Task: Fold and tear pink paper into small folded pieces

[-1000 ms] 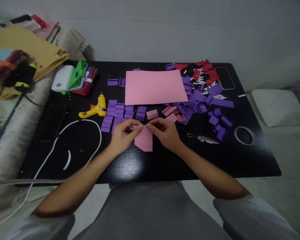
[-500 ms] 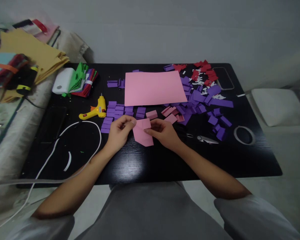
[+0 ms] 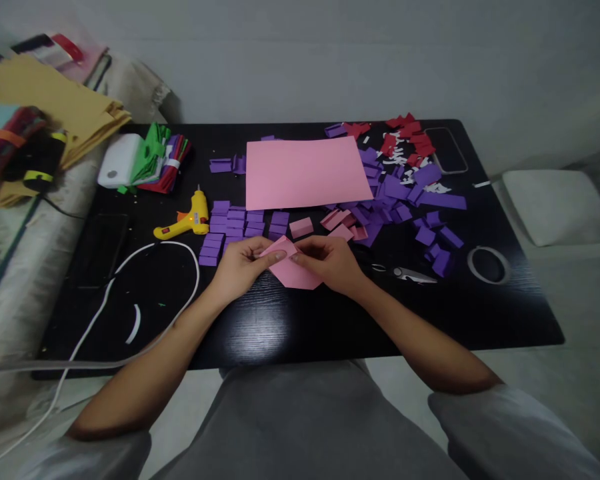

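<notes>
Pink paper piece (image 3: pixel 296 273) pinched at desk (image 3: pixel 290 327) centre, near edge.
Left hand (image 3: pixel 240 265) and right hand (image 3: pixel 331 263) grips both clamped on it. Purple pieces (image 3: pixel 235 223) and pink sheet (image 3: pixel 305 172) just beyond; glue gun (image 3: pixel 185 221) left, scissors (image 3: pixel 410 273) right.

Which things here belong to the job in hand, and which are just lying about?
In use: pink paper piece, pinched by left hand and right hand; likely also folded pink pieces, pink sheet.
Lying about: glue gun, scissors, tape ring, red scraps, white cable, purple pieces.
</notes>
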The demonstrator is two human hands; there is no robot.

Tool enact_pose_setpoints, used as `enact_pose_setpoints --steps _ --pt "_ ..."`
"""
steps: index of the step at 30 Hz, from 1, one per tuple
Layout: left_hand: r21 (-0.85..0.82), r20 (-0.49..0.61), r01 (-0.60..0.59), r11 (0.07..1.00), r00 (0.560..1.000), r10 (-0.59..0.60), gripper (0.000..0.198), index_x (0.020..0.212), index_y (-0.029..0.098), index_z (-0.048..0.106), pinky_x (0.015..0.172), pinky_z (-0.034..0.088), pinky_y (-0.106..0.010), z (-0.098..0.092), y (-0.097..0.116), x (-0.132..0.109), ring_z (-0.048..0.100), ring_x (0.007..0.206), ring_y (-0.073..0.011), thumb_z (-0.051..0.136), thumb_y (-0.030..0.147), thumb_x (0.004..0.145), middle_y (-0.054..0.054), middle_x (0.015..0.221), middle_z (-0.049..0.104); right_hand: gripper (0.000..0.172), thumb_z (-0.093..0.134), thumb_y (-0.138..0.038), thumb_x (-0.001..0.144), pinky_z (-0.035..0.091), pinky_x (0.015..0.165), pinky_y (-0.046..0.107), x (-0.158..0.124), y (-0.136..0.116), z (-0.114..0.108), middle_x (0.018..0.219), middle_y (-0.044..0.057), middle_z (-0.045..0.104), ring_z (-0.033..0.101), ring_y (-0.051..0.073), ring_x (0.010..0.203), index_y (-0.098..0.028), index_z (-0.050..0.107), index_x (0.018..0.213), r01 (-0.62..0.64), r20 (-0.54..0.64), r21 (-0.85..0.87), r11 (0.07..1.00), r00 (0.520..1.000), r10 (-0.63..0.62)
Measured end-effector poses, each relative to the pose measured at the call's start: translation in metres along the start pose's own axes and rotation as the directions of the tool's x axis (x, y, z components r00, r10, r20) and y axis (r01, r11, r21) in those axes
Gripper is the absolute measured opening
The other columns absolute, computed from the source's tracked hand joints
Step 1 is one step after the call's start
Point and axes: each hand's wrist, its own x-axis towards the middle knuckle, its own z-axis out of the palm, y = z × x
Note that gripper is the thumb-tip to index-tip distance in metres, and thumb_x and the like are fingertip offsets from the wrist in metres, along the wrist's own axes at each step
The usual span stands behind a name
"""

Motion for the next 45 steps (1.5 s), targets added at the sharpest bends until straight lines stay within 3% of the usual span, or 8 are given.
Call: enact_pose_setpoints --steps 13,18,25,31,41,45 --pt "0.036 -0.046 -0.054 0.998 0.997 0.056 0.032 0.079 0.017 0.078 0.059 0.044 -0.026 0.003 -0.001 -0.003 0.058 0.061 -0.0139 0.084 0.048 0.08 -0.002 0.068 0.069 0.028 0.082 -0.047 0.084 0.056 0.071 0.032 -0.002 -0.008 0.002 0.087 0.004 0.081 0.072 0.02 0.077 -0.02 0.081 0.092 -0.001 -0.005 -0.056 0.998 1.0 0.0" --pt "0.054 -0.049 -0.069 0.996 0.996 0.071 0.033 0.076 0.017 0.076 0.057 0.042 -0.025 0.004 0.0 -0.004 0.055 0.06 -0.0127 0.084 0.048 0.08 -0.001 0.066 0.068 0.022 0.075 -0.041 0.089 0.054 0.068 0.031 -0.002 -0.008 0.003 0.085 0.004 0.081 0.071 0.019 0.075 -0.02 0.081 0.088 0.04 -0.05 -0.116 0.992 0.998 -0.046" --pt "0.013 -0.051 -0.129 0.992 0.99 0.13 0.029 0.087 0.019 0.078 0.058 0.043 -0.025 0.007 0.001 -0.005 0.056 0.06 -0.0123 0.081 0.047 0.084 0.0 0.07 0.069 0.025 0.075 -0.043 0.09 0.051 0.066 0.03 -0.006 -0.008 0.006 0.082 0.003 0.08 0.069 0.018 0.071 -0.02 0.082 0.088 0.036 -0.003 -0.124 0.992 0.999 -0.037" --pt "-0.005 -0.094 -0.138 0.99 0.986 0.136 0.028 0.078 0.019 0.077 0.052 0.04 -0.025 0.008 0.004 -0.006 0.05 0.053 -0.0109 0.083 0.046 0.082 0.001 0.062 0.065 0.027 0.076 -0.047 0.09 0.05 0.063 0.029 -0.007 -0.011 0.009 0.08 0.002 0.08 0.067 0.017 0.069 -0.02 0.082 0.087 0.044 0.002 -0.135 0.99 0.999 -0.044" --pt "0.014 -0.125 -0.139 0.99 0.982 0.14 0.031 0.08 0.018 0.076 0.054 0.039 -0.026 0.008 0.005 -0.008 0.051 0.057 -0.0125 0.079 0.049 0.084 0.0 0.065 0.065 0.022 0.074 -0.041 0.091 0.048 0.063 0.03 -0.01 -0.01 0.011 0.079 0.002 0.079 0.067 0.017 0.068 -0.021 0.082 0.088 0.037 0.016 -0.178 0.983 0.999 -0.035" --pt "0.026 -0.104 -0.147 0.989 0.983 0.149 0.043 0.086 0.018 0.077 0.065 0.048 -0.028 0.003 0.006 -0.006 0.062 0.071 -0.0166 0.068 0.059 0.093 -0.005 0.08 0.073 0.018 0.074 -0.037 0.089 0.052 0.066 0.03 -0.007 -0.009 0.009 0.082 0.003 0.081 0.069 0.018 0.071 -0.02 0.082 0.086 0.031 -0.04 -0.144 0.989 0.999 -0.037"
